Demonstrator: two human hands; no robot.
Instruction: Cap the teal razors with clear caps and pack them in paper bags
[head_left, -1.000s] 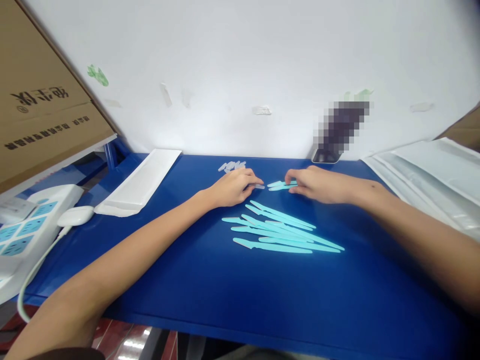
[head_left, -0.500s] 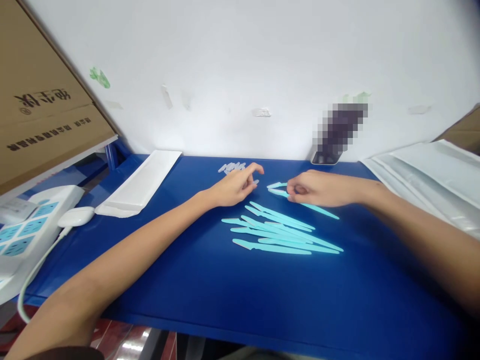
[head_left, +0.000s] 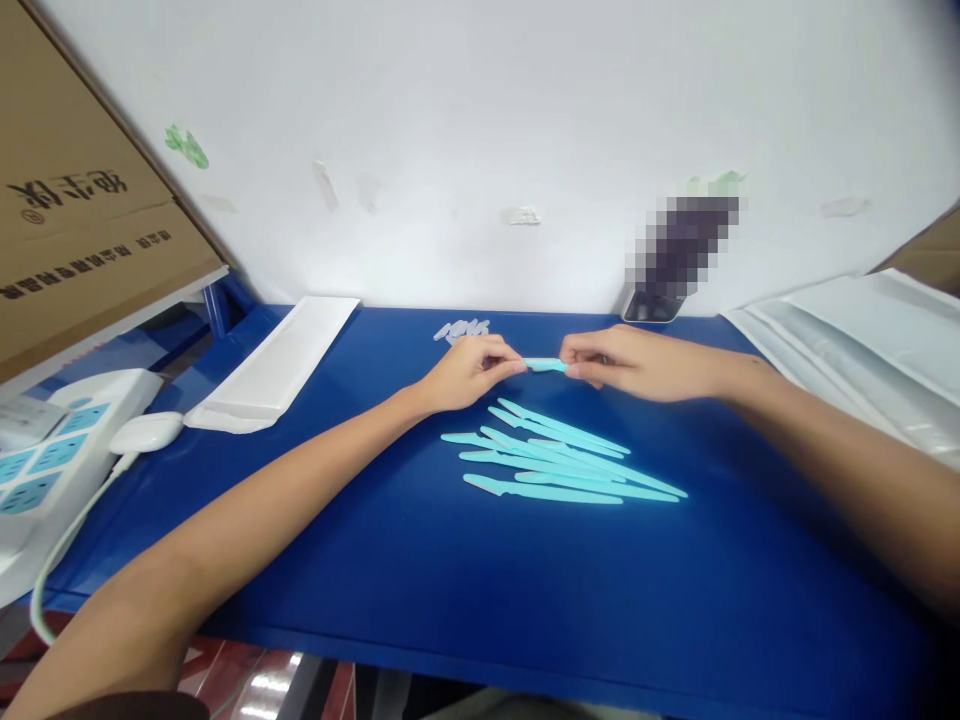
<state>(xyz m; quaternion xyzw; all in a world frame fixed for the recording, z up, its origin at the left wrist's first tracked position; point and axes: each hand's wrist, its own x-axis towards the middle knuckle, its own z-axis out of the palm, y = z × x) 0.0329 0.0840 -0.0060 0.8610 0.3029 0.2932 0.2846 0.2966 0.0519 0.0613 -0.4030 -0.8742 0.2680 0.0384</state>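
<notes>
My left hand (head_left: 466, 371) and my right hand (head_left: 628, 363) meet over the far middle of the blue mat (head_left: 420, 560). Between their fingertips they hold one thin light-blue plastic stick (head_left: 545, 365), lifted slightly off the mat. Whether the left fingers also pinch a small clear cap on its end is too small to tell. Several more light-blue sticks (head_left: 562, 462) lie in a loose pile just in front of the hands. A small heap of clear caps (head_left: 460, 329) sits behind my left hand.
A long white packet (head_left: 274, 363) lies at the left of the mat. A white power strip (head_left: 45, 450) and a plug with cable (head_left: 144, 432) sit at the far left under a cardboard box (head_left: 82, 210). Clear plastic bags (head_left: 862, 350) are stacked at the right. A phone (head_left: 651, 305) leans on the wall.
My right hand picked one stick from the mat and brought it leftward. My left hand rose from the caps to meet its tip, and both now hold it between them.
</notes>
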